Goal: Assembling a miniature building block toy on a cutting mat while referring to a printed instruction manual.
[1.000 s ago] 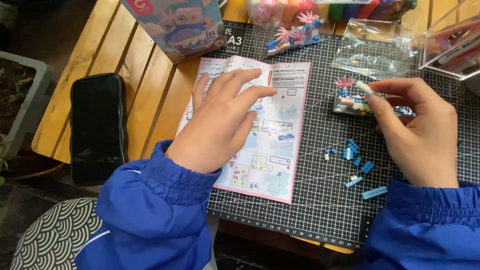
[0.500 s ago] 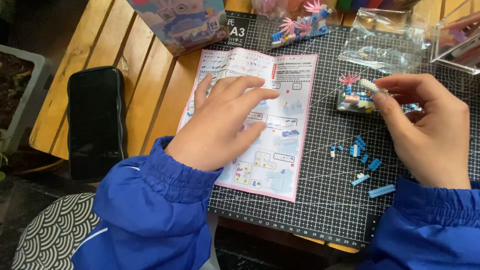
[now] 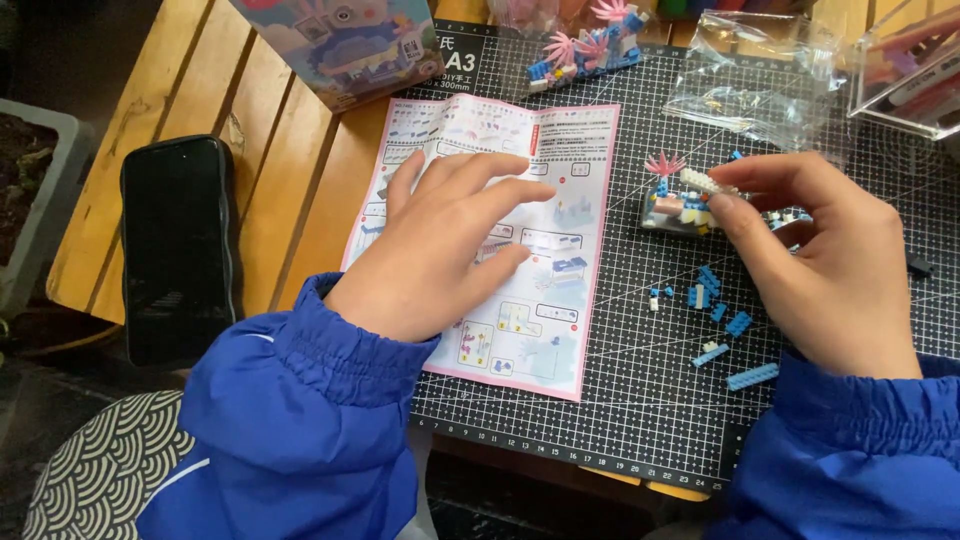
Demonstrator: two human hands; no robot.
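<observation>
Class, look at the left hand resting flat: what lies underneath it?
The left hand lies on a pink-edged instruction sheet, which lies on the black gridded cutting mat. The sheet's diagrams beneath the palm and fingers are covered and cannot be seen.

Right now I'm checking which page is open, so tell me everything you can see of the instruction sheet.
The instruction sheet is a thin paper leaflet, white with a pink border, printed with small building-step diagrams. It lies flat and unfolded, slightly skewed, on the black gridded cutting mat, its upper left corner reaching over the wooden table. The left hand rests palm down on it, fingers spread, hiding the middle panels.
</observation>
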